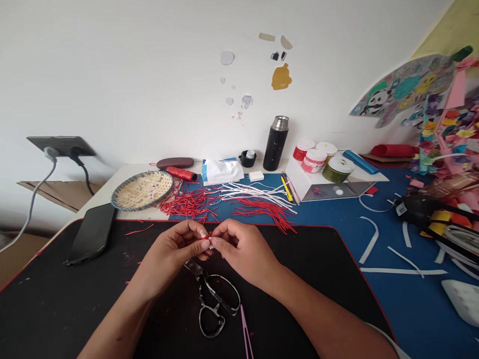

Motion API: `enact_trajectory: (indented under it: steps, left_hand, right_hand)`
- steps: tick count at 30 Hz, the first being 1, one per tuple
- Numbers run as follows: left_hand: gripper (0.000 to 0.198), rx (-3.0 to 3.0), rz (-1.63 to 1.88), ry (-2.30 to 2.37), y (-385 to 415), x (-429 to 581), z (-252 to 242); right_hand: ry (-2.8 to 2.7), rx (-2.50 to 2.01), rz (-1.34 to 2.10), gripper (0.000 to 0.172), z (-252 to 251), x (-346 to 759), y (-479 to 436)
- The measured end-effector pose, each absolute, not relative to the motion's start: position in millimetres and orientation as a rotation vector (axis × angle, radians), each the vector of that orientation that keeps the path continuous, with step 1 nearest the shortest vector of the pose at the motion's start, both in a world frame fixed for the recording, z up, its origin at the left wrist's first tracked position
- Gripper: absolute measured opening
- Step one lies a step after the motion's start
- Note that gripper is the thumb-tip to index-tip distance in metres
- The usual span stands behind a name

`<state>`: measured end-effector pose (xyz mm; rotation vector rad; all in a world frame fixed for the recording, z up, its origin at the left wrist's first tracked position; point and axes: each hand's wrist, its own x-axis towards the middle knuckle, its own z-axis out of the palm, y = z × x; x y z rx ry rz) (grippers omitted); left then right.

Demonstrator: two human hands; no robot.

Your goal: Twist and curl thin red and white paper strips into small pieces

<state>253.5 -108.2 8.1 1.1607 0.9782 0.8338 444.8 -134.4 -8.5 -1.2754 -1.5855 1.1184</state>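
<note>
My left hand (172,249) and my right hand (243,249) meet above the black desk mat (63,304), their fingertips pinching a small red cord piece (210,237). The fingers hide most of it. Just below my hands lie black-handled scissors (214,299), not touched by either hand. A pink plastic needle (246,331) rests near my right forearm. Beyond the mat's far edge are loose red strands (189,204), white strips (254,193) and thinner red strips (266,213).
A woven bamboo tray (142,190), a red thread spool (182,173) and a black phone (92,234) lie to the far left. A black thermos (276,144) and several paint jars stand at the back. White strips lie on the blue mat (411,294) at right.
</note>
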Motion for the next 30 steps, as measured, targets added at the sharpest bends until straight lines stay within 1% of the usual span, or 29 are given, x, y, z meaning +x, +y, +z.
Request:
enact_trajectory:
  steps: [11,18,24,30]
  left_hand:
    - [0.037,1.209,0.833,1.005,-106.7,251.5,3.9]
    - [0.034,1.227,0.814,0.956,-108.8,251.5,5.6]
    - [0.037,1.246,0.789,0.961,-107.1,251.7,6.7]
    - [0.036,1.219,0.803,0.978,-106.3,251.6,3.1]
  right_hand:
    - [-1.609,-1.272,1.08,0.007,-9.4,444.4,-134.6]
    - [-1.615,-1.282,1.078,0.004,-6.9,443.4,-134.5]
    - [-1.614,-1.284,1.071,0.006,-6.8,443.4,-134.7]
    - [-1.642,-1.27,1.046,0.004,-7.2,442.7,-135.4]
